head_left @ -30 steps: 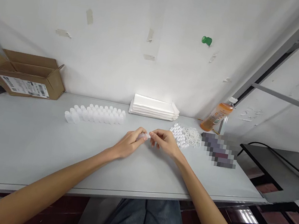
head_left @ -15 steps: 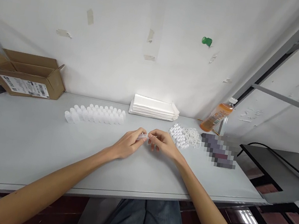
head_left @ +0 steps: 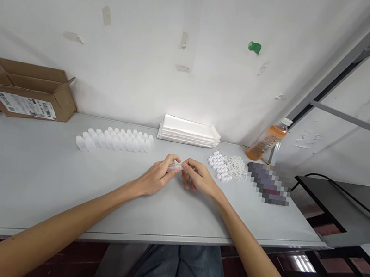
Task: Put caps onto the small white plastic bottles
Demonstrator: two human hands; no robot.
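A small translucent tube [head_left: 174, 167], smooth and seemingly plastic, is held just above the middle of the surface [head_left: 57, 188], lying nearly level between the two hands. The left hand [head_left: 155, 178] has its fingers closed around it, thumb along the near side. The right hand [head_left: 200, 178] brings thumb and forefinger close together at the tube's right end, the other fingers loosely curled; whether they grip anything there, I cannot tell.

To the right lie small white caps [head_left: 220, 166] in close rows, touching or near a tangle of thin white loops [head_left: 237, 168]. To the left, frosted, round-shouldered bottles [head_left: 114, 140] stand packed in rows. Behind the hands is a stack of flat white sheets or sleeves [head_left: 189, 132], edges slightly uneven.

The surface is smooth, pale grey, with a straight front edge. It meets a white wall [head_left: 215, 82] marked by tape scraps [head_left: 106, 15] and a green remnant [head_left: 254, 47]. An open brown cardboard box [head_left: 66, 103] sits far left; an orange drink bottle [head_left: 264, 144] leans at right beside a pixelated object [head_left: 269, 184].

The box's white label [head_left: 23, 105] carries print and a barcode, too small to read; the drink's lettering is likewise illegible.
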